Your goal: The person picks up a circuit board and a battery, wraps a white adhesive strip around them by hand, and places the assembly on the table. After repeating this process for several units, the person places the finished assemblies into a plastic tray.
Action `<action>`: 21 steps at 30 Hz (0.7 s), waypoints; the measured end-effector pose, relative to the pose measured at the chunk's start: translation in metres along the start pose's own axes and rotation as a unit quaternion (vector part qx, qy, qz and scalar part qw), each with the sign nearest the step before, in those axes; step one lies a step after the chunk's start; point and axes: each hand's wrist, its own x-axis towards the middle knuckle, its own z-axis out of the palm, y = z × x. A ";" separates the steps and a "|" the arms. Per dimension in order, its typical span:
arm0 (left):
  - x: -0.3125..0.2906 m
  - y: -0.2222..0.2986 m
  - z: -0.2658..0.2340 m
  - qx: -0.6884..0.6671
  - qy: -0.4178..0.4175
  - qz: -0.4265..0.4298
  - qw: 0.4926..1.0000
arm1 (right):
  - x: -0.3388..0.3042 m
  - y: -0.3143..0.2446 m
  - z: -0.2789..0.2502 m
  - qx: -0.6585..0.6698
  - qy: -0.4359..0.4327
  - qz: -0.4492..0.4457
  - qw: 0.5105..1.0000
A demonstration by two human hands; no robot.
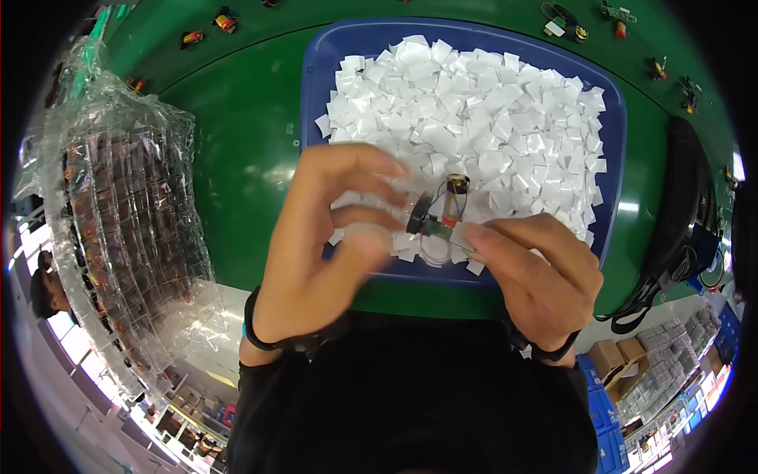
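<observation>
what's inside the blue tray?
Inside the blue tray is a heap of thin white pieces. They cover its floor, so anything buried cannot be seen. The right hand, holding a small wired assembly, and left hand block part of the view.

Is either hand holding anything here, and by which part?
The right hand pinches a small wired assembly by the pale flat piece at its right end. The left hand is blurred beside it; contact cannot be told.

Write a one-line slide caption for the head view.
Right hand pinching a small wired assembly over white pieces heaped in a blue tray, the blurred left hand open beside it.
</observation>
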 end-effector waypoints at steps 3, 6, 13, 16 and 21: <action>-0.005 0.002 -0.002 -0.254 0.021 -0.283 0.925 | 0.000 0.005 0.002 -0.005 -0.018 -0.071 0.997; -0.002 0.004 0.001 -0.272 -0.037 -0.343 0.898 | -0.004 -0.003 0.001 0.011 -0.033 -0.013 0.999; -0.011 0.005 0.019 0.020 -0.065 -0.176 0.982 | -0.017 0.005 0.002 0.078 -0.033 0.132 0.988; -0.009 0.008 0.022 0.083 -0.076 -0.168 0.979 | -0.011 0.005 0.004 0.037 -0.041 0.112 0.992; -0.009 0.004 0.023 0.113 -0.045 -0.199 0.972 | -0.004 -0.001 -0.008 -0.055 -0.038 0.040 0.997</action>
